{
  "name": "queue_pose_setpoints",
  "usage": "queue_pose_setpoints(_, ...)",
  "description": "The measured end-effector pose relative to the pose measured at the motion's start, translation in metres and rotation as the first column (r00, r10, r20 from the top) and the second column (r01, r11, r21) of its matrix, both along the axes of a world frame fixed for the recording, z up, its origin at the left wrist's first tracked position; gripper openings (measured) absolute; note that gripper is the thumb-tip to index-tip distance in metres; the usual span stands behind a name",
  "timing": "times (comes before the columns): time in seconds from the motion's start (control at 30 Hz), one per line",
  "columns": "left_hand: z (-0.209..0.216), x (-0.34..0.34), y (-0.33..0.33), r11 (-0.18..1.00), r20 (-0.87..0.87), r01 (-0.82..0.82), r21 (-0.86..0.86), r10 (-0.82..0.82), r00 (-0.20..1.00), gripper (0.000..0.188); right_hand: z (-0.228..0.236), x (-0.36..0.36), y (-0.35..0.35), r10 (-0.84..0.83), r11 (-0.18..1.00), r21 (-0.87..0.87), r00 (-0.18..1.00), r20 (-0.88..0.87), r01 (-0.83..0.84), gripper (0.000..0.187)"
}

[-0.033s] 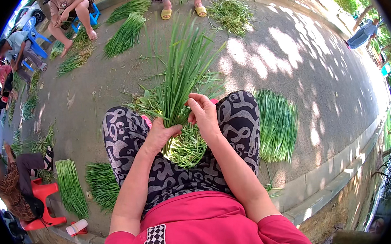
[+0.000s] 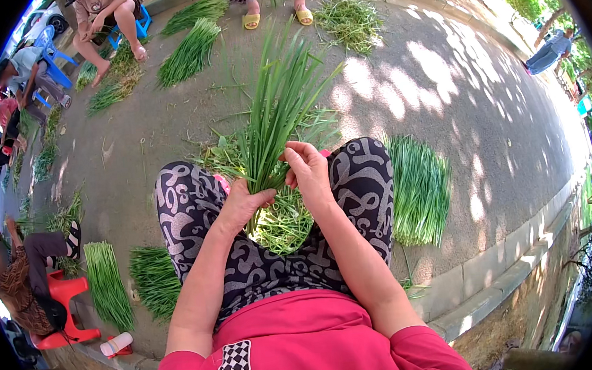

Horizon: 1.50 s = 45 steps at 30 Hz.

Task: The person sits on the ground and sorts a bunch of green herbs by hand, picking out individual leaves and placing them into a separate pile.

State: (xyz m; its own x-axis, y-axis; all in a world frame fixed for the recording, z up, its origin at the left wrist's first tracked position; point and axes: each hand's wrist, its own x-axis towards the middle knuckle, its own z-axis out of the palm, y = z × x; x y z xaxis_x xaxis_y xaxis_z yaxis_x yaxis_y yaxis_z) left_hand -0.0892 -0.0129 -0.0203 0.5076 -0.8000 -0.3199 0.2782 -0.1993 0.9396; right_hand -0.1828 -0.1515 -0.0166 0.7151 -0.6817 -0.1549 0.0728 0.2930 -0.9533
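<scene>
A bundle of long green garlic chives (image 2: 273, 110) stands upright between my knees, its blades fanning out away from me. My left hand (image 2: 243, 206) is closed round its lower end, thumb across the stalks. At the right side of the bundle, my right hand (image 2: 307, 173) has its fingers bent and drawn together in a pinch. What those fingertips hold, if anything, is too small to make out. Below both hands lies a heap of pale green and yellowish trimmings (image 2: 282, 224), which spreads on past my feet.
Neat chive piles lie by my right knee (image 2: 419, 189), by my left knee (image 2: 154, 283) and farther left (image 2: 109, 283). More bundles (image 2: 188, 51) and a loose heap (image 2: 349, 22) are ahead. A person in yellow slippers (image 2: 251, 21) sits opposite; another uses a red stool (image 2: 67, 293).
</scene>
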Motion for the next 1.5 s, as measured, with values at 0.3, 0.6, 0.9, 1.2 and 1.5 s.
queue_pose_setpoints(0.3,-0.001,0.000,0.001,1.000,0.015,0.015,0.001,-0.015,1.000,0.017,-0.004,0.002,-0.002,-0.019,0.998,0.061,0.999,0.027,0.018,0.022)
queue_pose_setpoints(0.6,-0.007,0.002,0.001,1.000,0.017,-0.005,0.013,0.004,1.000,0.020,-0.006,0.003,-0.002,-0.022,0.996,0.093,0.997,0.078,0.015,0.013)
queue_pose_setpoints(0.9,-0.001,0.001,0.001,0.999,-0.012,0.039,0.036,-0.039,0.999,0.025,-0.003,0.003,-0.007,-0.080,0.986,0.145,0.997,-0.012,0.081,0.021)
queue_pose_setpoints(1.2,0.003,-0.001,0.000,0.996,0.010,0.067,0.056,-0.067,0.998,0.023,-0.011,0.004,-0.009,-0.066,0.992,0.109,0.997,0.044,0.061,0.019)
queue_pose_setpoints(1.5,-0.004,0.001,0.001,0.999,-0.006,0.028,0.044,-0.027,1.000,0.019,-0.003,0.003,-0.006,-0.081,0.992,0.095,0.997,0.021,0.078,0.014)
